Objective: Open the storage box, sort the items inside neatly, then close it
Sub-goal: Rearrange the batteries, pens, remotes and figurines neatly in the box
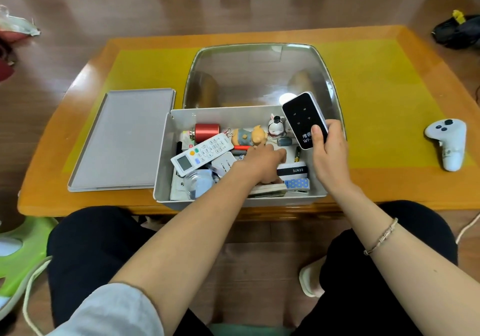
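Storage box [315, 189] is sitting open on the orange surface [389, 180] above wooden floor; right hand [328, 151] is gripping a black device [302, 117], left hand [262, 163] is reaching inside, grip hidden.

Head view: looks steeply down, close over table [389, 76].

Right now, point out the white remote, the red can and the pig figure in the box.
white remote [201, 152], head view, on its keypad.
red can [207, 132], head view, middle of its red side.
pig figure [250, 136], head view, on its body.
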The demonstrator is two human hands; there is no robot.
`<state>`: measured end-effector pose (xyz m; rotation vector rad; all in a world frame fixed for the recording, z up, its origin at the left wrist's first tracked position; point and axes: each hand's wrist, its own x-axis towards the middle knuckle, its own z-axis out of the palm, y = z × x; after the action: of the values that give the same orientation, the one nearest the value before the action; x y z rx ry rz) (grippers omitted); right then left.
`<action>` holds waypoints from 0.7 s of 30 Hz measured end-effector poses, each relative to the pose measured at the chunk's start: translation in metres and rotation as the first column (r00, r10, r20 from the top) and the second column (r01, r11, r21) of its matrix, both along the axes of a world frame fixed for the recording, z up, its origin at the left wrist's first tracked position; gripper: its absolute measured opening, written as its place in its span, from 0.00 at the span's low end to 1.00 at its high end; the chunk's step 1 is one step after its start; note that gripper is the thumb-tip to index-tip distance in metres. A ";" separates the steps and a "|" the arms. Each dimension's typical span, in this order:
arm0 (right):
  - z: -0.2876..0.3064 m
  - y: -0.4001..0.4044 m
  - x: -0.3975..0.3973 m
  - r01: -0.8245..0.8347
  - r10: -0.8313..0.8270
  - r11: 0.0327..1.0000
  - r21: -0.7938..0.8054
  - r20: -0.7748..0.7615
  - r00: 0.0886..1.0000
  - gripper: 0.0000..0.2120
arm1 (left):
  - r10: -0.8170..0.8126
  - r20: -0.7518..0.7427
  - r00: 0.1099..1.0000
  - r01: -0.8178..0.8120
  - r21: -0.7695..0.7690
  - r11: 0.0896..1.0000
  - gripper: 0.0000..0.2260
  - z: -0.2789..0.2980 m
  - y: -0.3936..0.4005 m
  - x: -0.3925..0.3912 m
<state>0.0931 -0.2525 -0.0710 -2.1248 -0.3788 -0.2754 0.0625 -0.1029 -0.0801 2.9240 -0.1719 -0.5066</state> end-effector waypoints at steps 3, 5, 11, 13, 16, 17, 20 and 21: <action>0.000 0.000 -0.001 -0.002 0.002 1.000 -0.021 0.000 1.000 0.12 | 0.008 -0.012 1.000 -0.009 -0.093 0.996 0.16 -0.001 -0.002 -0.005; 0.001 0.000 0.000 -0.007 0.007 1.000 -0.007 -0.002 1.000 0.12 | 0.035 0.021 0.999 -0.031 -0.163 0.986 0.14 0.005 -0.003 -0.010; 0.001 -0.001 0.000 0.007 -0.006 0.998 0.057 -0.020 1.000 0.12 | 0.353 0.437 0.828 -0.260 -0.258 0.931 0.09 0.037 0.022 -0.039; 0.001 -0.001 -0.001 0.013 -0.012 0.997 0.070 -0.018 1.000 0.12 | 0.475 0.485 0.734 -0.398 -0.259 0.880 0.10 0.045 0.040 -0.051; 0.002 -0.001 -0.001 0.004 -0.004 0.998 0.065 -0.011 1.000 0.11 | 0.569 0.484 0.665 -0.590 -0.127 0.797 0.14 0.050 0.067 -0.067; 0.002 -0.001 -0.002 0.001 -0.001 0.998 0.064 -0.008 1.000 0.11 | 0.601 0.472 0.645 -0.638 -0.099 0.763 0.15 0.051 0.074 -0.072; 0.003 0.000 -0.002 0.001 -0.001 0.998 0.058 -0.009 1.000 0.07 | 0.658 0.407 0.633 -0.716 -0.015 0.698 0.16 0.049 0.086 -0.080; 0.003 0.000 -0.002 0.001 0.000 0.998 0.057 -0.011 1.000 0.05 | 0.668 0.378 0.641 -0.725 0.013 0.688 0.16 0.049 0.086 -0.081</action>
<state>0.0910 -0.2526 -0.0683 -2.0701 -0.3603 -0.2717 -0.0186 -0.0169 -0.0313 2.8691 0.9912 0.1394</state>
